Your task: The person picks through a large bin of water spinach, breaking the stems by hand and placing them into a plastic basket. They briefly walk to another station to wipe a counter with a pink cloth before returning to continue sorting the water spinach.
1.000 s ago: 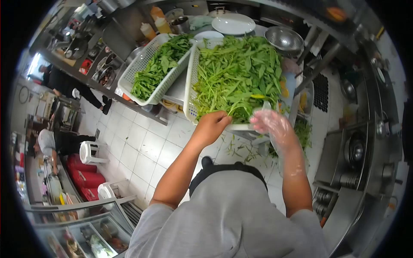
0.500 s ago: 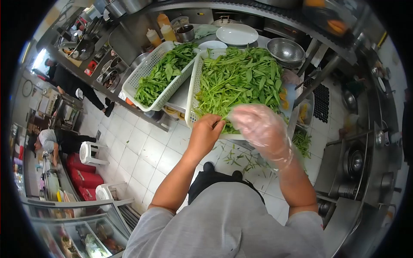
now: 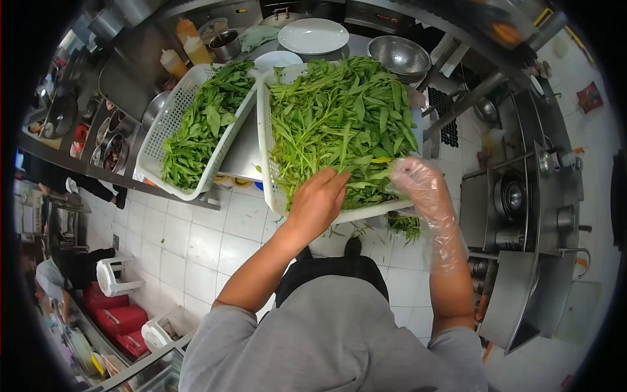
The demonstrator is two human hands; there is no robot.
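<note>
A large white plastic basket is heaped with leafy green stems that look like water spinach. My bare left hand is at the basket's near side, its fingers pinched together on some of the greens; the exact stem is partly hidden by the fingers. My right hand, in a clear plastic glove, is closed over the near right corner. A thin stem with a yellowish leaf runs to its fingertips. To the left, a narrower white basket holds more leafy greens.
Behind the baskets stand a white oval plate, a metal colander and sauce bottles. Cut greens lie below the basket at right. Metal shelving stands right; stools and two people are at left.
My hands have moved apart: the right hand is now farther from the left, at the basket's right corner. The left hand has come down against the greens. The whole view has shifted.
</note>
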